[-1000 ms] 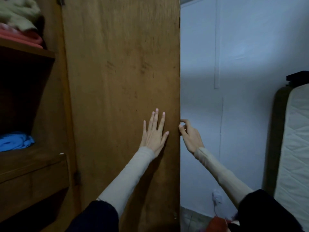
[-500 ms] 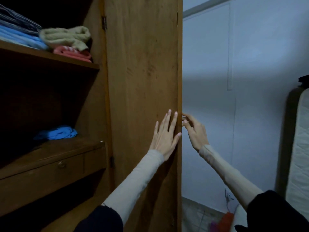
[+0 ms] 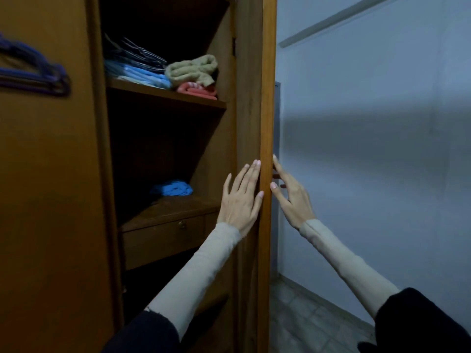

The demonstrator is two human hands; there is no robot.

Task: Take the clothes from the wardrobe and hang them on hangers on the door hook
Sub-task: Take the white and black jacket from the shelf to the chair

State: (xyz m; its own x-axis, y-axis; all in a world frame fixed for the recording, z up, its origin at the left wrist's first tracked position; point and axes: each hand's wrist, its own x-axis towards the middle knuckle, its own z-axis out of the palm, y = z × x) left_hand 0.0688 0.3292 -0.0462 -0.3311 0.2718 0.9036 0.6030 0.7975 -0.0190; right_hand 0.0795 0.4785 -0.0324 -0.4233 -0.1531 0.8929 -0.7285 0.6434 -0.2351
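Honestly, I fear pinched fingers: left hand [image 3: 239, 200] flat, grip slack, on the wardrobe door [image 3: 266, 123]; right hand [image 3: 290, 197] loose beside its edge.

No readable text, label, brand, number or sign anywhere: none on the wardrobe door [image 3: 266, 98], the folded clothes [image 3: 178, 72], the drawer [image 3: 163, 240] or the wall [image 3: 382, 149].
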